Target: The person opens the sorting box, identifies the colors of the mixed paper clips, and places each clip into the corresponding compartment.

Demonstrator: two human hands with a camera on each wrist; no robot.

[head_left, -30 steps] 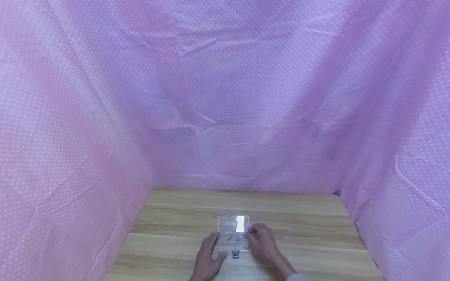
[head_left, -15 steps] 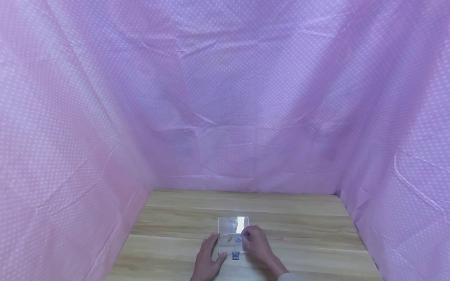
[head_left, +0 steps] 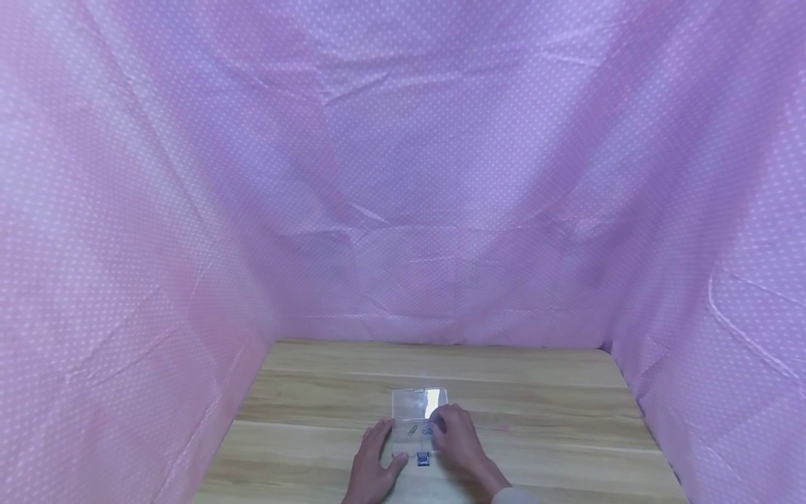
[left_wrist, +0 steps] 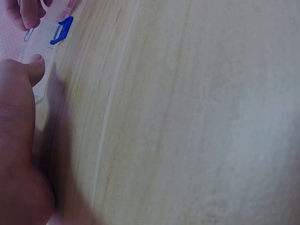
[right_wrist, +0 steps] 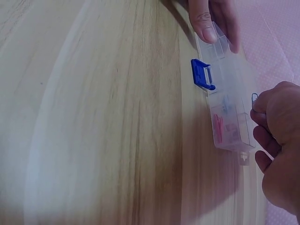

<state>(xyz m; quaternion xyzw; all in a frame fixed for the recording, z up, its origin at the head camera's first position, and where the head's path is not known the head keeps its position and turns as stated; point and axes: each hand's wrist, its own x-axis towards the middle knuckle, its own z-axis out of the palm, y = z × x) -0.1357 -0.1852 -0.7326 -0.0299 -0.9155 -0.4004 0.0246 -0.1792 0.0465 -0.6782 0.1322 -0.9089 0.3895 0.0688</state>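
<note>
A clear plastic compartment box (right_wrist: 229, 84) lies on the table, its lid (head_left: 406, 404) folded back and its blue latch (right_wrist: 200, 74) at the front. My left hand (head_left: 373, 463) holds the box's left end, thumb at the front edge and fingers at the far side. Above the compartments, my right hand (head_left: 458, 438) pinches a pale blue paper clip (right_wrist: 254, 99) between thumb and index finger. A green paper clip (head_left: 412, 430) lies in a left compartment, with blue paper clips (head_left: 426, 432) right of it. Pink paper clips (right_wrist: 218, 126) show through the front wall at the right end.
The wood-grain table (head_left: 302, 392) carries the box near the person. A small pink thing (head_left: 502, 428) lies to the right of the right hand. Pink dotted cloth (head_left: 403, 280) hangs round the back and both sides.
My right hand has moved left from the box's right end to above the blue paper clips, then stayed nearly in place. The left hand keeps its hold on the box.
</note>
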